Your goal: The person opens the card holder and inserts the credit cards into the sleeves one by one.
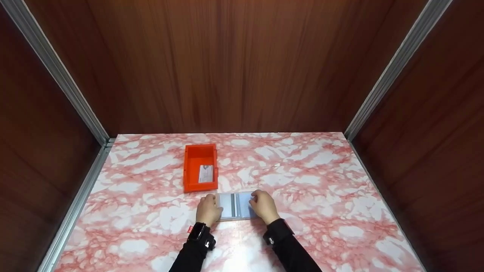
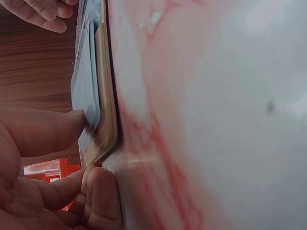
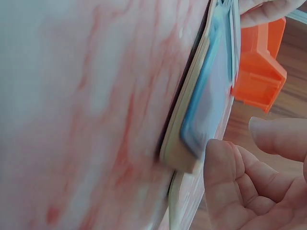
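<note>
An open booklet with a tan cover and bluish-white, plastic-looking pages lies flat on the table; it resembles a card holder. My left hand is at its left edge. In the left wrist view, the left thumb presses on the pages and the fingers are under the cover's corner, pinching it. My right hand is at the right edge. The right wrist view shows its thumb and index finger apart beside the cover's corner, with nothing between them; whether a fingertip touches the booklet I cannot tell.
An orange-red bin stands behind the booklet, to the left. Inside it lies a white printed card. The table has a red and white marbled top, enclosed by dark wood panels at the back and both sides.
</note>
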Motion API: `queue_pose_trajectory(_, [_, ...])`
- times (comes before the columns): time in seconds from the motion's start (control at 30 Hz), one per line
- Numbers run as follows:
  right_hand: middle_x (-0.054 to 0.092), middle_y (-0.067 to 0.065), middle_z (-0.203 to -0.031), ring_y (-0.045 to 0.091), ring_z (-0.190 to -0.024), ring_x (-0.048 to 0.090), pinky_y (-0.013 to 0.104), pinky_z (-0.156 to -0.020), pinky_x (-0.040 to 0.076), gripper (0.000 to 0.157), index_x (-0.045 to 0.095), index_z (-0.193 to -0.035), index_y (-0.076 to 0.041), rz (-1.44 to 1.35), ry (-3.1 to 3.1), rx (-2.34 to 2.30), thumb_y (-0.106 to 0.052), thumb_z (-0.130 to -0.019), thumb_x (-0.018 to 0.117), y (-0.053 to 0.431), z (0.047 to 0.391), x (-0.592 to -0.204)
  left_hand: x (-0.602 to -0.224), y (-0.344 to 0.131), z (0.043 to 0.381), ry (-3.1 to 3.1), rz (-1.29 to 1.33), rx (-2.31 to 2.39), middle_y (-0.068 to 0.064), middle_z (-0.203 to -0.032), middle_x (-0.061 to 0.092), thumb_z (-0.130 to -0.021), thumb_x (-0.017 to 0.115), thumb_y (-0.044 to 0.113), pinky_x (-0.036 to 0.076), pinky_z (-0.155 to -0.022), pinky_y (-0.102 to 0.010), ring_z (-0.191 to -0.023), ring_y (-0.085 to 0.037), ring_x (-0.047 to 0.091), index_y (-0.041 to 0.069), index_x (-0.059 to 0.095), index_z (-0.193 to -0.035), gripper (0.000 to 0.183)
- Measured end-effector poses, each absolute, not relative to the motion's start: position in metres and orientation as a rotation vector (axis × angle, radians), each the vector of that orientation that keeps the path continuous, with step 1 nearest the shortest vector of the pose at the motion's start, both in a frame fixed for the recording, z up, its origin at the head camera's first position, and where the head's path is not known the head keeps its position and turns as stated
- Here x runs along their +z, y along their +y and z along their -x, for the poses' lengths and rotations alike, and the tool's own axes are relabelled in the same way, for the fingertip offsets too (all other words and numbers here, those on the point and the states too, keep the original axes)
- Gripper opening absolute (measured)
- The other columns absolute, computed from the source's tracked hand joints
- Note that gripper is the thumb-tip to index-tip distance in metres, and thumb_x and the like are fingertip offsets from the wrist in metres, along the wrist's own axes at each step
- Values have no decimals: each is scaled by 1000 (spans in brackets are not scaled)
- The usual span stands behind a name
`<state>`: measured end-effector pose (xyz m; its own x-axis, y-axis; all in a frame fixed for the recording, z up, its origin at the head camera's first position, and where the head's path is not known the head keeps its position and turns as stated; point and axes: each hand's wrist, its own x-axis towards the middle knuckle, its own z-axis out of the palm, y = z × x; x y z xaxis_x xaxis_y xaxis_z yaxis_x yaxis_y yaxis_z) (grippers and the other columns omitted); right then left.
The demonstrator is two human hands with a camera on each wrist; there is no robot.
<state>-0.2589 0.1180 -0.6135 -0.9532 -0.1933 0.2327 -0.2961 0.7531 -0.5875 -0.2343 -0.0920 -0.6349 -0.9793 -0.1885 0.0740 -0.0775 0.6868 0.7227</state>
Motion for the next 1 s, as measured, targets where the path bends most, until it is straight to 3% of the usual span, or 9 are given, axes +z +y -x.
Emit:
queue_pose_trajectory(0.57, [52, 4, -72, 22, -67, 53, 39, -64, 47, 15, 59, -82, -3, -338, -2823, 882, -3, -78, 74, 134, 255, -619, -636, -93, 234, -2744, -199, -1162, -16, -93, 60, -72, 74, 10, 47, -81, -49, -90, -38, 59, -4, 61, -106, 39])
queue_pose_trajectory(1.0, [51, 5, -73, 25, -68, 53, 42, -66, 47, 18, 57, -83, -4, -316, -2899, 883, -5, -75, 73, 134, 254, -619, -635, -93, 233, -2756, -195, -1161, -16, -93, 59, -72, 75, 8, 47, -82, -48, -90, -38, 58, -6, 60, -107, 41])
